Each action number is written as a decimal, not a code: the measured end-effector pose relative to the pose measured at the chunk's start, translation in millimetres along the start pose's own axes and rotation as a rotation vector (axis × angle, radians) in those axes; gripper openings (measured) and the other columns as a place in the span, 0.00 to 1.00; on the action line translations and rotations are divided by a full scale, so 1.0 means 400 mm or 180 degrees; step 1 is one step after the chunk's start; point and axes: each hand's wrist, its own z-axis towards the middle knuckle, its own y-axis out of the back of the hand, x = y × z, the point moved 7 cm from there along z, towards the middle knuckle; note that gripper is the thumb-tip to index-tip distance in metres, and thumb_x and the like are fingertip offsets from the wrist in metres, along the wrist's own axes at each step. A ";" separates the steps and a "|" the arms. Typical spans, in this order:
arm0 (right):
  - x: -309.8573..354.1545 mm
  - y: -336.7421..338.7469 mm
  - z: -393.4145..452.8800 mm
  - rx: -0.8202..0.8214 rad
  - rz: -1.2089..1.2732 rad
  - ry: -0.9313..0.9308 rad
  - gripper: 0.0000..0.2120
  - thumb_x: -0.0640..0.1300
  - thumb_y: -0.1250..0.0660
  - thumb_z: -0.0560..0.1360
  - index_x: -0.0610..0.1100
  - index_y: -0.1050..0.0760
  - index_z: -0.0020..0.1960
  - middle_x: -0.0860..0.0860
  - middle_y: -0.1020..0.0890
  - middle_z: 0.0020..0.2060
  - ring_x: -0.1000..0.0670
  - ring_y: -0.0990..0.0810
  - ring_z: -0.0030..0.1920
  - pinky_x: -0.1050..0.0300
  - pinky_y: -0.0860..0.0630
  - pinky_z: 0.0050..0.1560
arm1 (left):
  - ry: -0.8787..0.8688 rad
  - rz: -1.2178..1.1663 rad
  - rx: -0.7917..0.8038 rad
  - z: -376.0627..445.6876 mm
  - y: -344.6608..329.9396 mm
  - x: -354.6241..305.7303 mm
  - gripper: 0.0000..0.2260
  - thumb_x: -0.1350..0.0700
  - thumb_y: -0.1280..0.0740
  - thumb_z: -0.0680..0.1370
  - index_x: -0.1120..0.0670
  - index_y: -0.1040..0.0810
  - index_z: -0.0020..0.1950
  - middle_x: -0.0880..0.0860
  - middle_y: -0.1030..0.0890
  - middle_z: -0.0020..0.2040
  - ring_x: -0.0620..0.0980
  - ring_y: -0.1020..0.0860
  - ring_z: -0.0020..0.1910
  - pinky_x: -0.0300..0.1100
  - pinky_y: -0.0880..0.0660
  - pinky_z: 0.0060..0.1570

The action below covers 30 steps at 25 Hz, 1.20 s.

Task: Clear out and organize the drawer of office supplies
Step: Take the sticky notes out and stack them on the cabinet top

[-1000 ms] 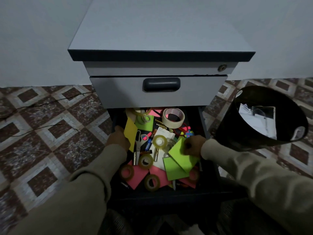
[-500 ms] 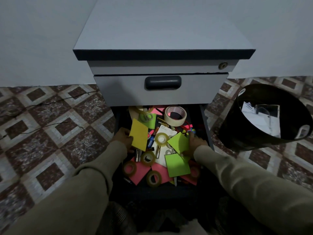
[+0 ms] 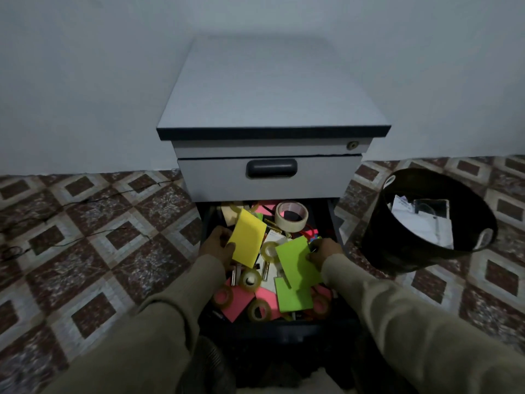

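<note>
Single head-worn view, forward and down, close over the open drawer (image 3: pixel 335 223).

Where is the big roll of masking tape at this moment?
In the head view, the masking tape roll lies at the back right of the open drawer, just under the closed drawer front, beyond the green sticky pad.

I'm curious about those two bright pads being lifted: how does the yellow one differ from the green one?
The yellow pad is yellow and gripped by the left hand at its left edge; the green pad is lime green and pinched by the right hand at its right edge. The yellow sits further back in the drawer. Both are flat, rectangular and tilted.
</note>
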 end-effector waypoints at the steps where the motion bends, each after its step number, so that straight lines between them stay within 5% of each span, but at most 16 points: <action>1: 0.009 0.027 -0.021 -0.0061 0.0033 0.0102 0.16 0.42 0.37 0.78 0.41 0.27 0.65 0.43 0.24 0.63 0.43 0.26 0.63 0.57 0.29 0.59 | -0.0127 0.0018 -0.0057 -0.015 0.011 -0.025 0.05 0.64 0.40 0.78 0.54 0.32 0.50 0.56 0.27 0.45 0.56 0.26 0.42 0.46 0.24 0.37; 6: 0.053 0.186 -0.116 -0.0423 0.0405 0.0466 0.13 0.40 0.36 0.76 0.39 0.24 0.59 0.42 0.22 0.59 0.44 0.24 0.59 0.59 0.29 0.50 | -0.0737 -0.0058 -0.0316 -0.085 0.085 -0.178 0.09 0.68 0.39 0.76 0.54 0.32 0.42 0.56 0.28 0.43 0.52 0.30 0.42 0.39 0.37 0.39; 12: 0.098 0.399 -0.221 -0.0803 0.0882 0.0918 0.03 0.40 0.35 0.76 0.41 0.27 0.49 0.43 0.25 0.46 0.48 0.27 0.48 0.54 0.28 0.50 | -0.0988 -0.0306 -0.0676 -0.147 0.160 -0.354 0.07 0.67 0.37 0.75 0.55 0.30 0.44 0.55 0.26 0.43 0.54 0.26 0.47 0.48 0.25 0.49; 16: 0.123 0.516 -0.223 -0.1061 0.1097 0.1008 0.09 0.37 0.35 0.75 0.38 0.24 0.56 0.41 0.21 0.51 0.49 0.27 0.47 0.48 0.25 0.58 | -0.1006 -0.0583 -0.0615 -0.139 0.174 -0.469 0.12 0.68 0.38 0.75 0.52 0.31 0.38 0.51 0.28 0.35 0.54 0.27 0.41 0.45 0.24 0.41; 19: 0.142 0.603 -0.193 -0.1190 0.1258 0.1013 0.08 0.32 0.35 0.74 0.38 0.23 0.53 0.38 0.20 0.53 0.47 0.26 0.46 0.47 0.24 0.56 | -0.0992 -0.0780 -0.0550 -0.108 0.175 -0.563 0.06 0.68 0.37 0.75 0.58 0.29 0.45 0.55 0.26 0.41 0.54 0.25 0.44 0.46 0.22 0.41; 24: 0.184 0.733 -0.091 -0.1369 0.1959 0.0933 0.10 0.28 0.35 0.72 0.38 0.25 0.51 0.44 0.24 0.37 0.44 0.24 0.41 0.44 0.22 0.52 | -0.0832 -0.0807 -0.0546 0.021 0.178 -0.691 0.06 0.67 0.38 0.76 0.58 0.28 0.49 0.55 0.25 0.43 0.57 0.23 0.44 0.51 0.21 0.50; 26: 0.208 0.786 -0.028 -0.1509 0.2128 0.0924 0.11 0.27 0.34 0.71 0.37 0.24 0.51 0.43 0.24 0.39 0.45 0.24 0.38 0.47 0.21 0.48 | -0.0809 -0.0799 -0.0557 0.098 0.179 -0.733 0.05 0.66 0.38 0.75 0.57 0.28 0.48 0.55 0.24 0.44 0.58 0.23 0.43 0.52 0.21 0.49; 30: 0.239 0.877 0.099 -0.1776 0.2031 0.0766 0.10 0.30 0.32 0.70 0.40 0.21 0.49 0.41 0.20 0.45 0.45 0.23 0.45 0.45 0.23 0.56 | -0.0732 -0.0617 -0.0612 0.228 0.184 -0.794 0.08 0.65 0.36 0.75 0.54 0.27 0.39 0.56 0.23 0.45 0.56 0.23 0.43 0.52 0.22 0.51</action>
